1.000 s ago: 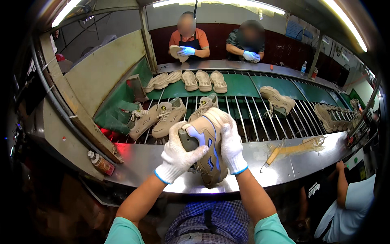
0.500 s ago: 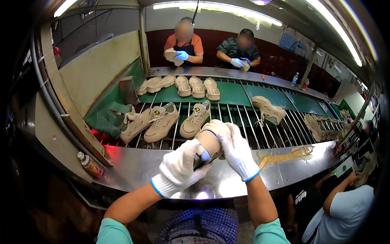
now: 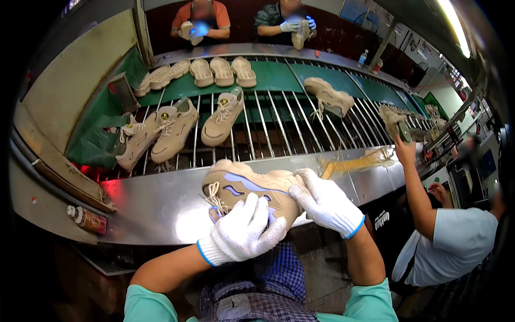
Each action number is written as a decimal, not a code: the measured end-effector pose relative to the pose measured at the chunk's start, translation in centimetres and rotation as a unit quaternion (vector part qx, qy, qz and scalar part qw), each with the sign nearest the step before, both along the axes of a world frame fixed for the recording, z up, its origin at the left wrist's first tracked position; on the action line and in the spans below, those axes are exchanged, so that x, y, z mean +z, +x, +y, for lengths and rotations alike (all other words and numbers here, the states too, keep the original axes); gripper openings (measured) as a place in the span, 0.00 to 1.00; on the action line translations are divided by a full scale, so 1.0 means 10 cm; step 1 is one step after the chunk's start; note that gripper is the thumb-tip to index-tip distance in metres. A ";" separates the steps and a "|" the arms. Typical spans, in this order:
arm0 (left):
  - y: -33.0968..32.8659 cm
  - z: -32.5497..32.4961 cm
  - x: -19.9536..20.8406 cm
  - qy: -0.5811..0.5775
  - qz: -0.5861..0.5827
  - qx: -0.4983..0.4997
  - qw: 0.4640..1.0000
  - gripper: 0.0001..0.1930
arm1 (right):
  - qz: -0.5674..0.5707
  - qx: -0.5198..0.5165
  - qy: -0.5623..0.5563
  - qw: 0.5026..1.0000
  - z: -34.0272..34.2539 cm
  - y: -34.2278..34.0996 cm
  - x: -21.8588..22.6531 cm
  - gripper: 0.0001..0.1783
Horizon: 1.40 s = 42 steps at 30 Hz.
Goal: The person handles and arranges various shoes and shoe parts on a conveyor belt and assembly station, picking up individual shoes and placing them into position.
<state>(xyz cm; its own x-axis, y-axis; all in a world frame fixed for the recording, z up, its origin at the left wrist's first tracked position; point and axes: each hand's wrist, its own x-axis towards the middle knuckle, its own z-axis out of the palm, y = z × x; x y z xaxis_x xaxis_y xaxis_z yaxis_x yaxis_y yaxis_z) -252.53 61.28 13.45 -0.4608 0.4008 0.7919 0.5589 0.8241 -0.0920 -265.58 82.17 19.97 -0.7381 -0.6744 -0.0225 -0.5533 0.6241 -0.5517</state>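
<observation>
A beige sneaker with lavender-blue side panels (image 3: 249,182) is held in both my hands over the near metal edge. It lies side-on, its toe to the left and its pale sole tipped up and away from me. My left hand (image 3: 244,228), in a white knit glove, grips the upper near the laces and opening. Around the heel and the rear of the sole closes my right hand (image 3: 325,201), gloved the same way. Beyond them, laced beige sneakers stand on the metal rollers, the nearest one (image 3: 221,121) toe toward me.
Several loose soles (image 3: 221,71) lie on the green belt (image 3: 273,75). One sneaker (image 3: 328,97) rests on its side farther right. Brown tape (image 3: 359,162) covers part of the metal ledge (image 3: 150,198). A bottle (image 3: 88,220) stands left. Co-workers are across and at right.
The sneaker has turned from its opening facing me to side-on, and both hands have shifted their grip. The co-worker at right now reaches to a shoe on the rollers. My view has tilted down.
</observation>
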 end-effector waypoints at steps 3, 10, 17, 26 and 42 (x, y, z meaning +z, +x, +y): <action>0.05 -0.05 -0.16 -0.056 -0.006 -0.019 0.998 0.23 | 0.064 0.006 0.067 0.996 -0.01 0.15 -0.12 0.32; 0.26 -0.27 -0.40 -0.019 -0.072 0.002 0.997 0.18 | -0.013 0.003 0.020 1.000 -0.30 0.21 -0.63 0.34; 0.38 -0.41 -0.69 -0.017 -0.101 0.013 0.995 0.20 | 0.001 0.066 0.110 0.992 -0.58 0.26 -0.72 0.35; 0.45 -0.47 -0.80 -0.008 -0.079 0.030 0.996 0.19 | -0.188 0.105 0.049 0.975 -1.24 -0.38 -0.66 0.37; 0.62 -0.77 -0.99 -0.015 -0.089 0.018 0.996 0.20 | -0.071 0.225 0.210 0.949 -1.52 -0.09 -0.62 0.40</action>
